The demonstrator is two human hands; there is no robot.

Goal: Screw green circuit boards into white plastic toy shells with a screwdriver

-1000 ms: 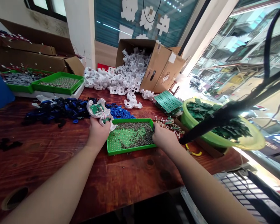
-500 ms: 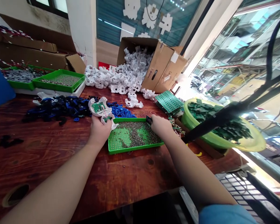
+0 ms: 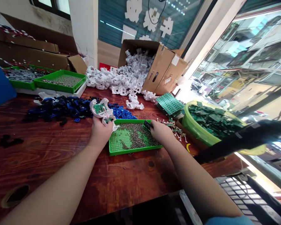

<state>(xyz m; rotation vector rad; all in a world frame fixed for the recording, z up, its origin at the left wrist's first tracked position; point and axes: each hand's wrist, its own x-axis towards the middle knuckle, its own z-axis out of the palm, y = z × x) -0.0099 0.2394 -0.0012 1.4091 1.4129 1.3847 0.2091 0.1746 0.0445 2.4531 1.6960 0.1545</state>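
My left hand [image 3: 100, 132] is closed around a white plastic housing [image 3: 102, 107] with green circuit boards and thin wires inside it. This housing is over the left edge of a green tray [image 3: 111, 152], whose perforated bed is strewn with many small screws [image 3: 137, 134]. Above the tray's right side, my right hand [image 3: 161, 132] grips a small black flat-ended piece [image 3: 147, 124]; its kind cannot be made out, as the fingers cover most of it.
Blue and black parts [image 3: 61, 107] lie behind my left hand. White housings [image 3: 128, 75] spill from a cardboard box [image 3: 164, 67]. Stacked green circuit boards [image 3: 170, 103] and a yellow-green basin [image 3: 189, 125] of boards stand at right. A thick black pole [image 3: 243, 139] crosses above the basin's front.
My right hand and the black piece have shifted slightly left and down over the tray. The black pole at right has swung lower. My left hand still holds the housing.
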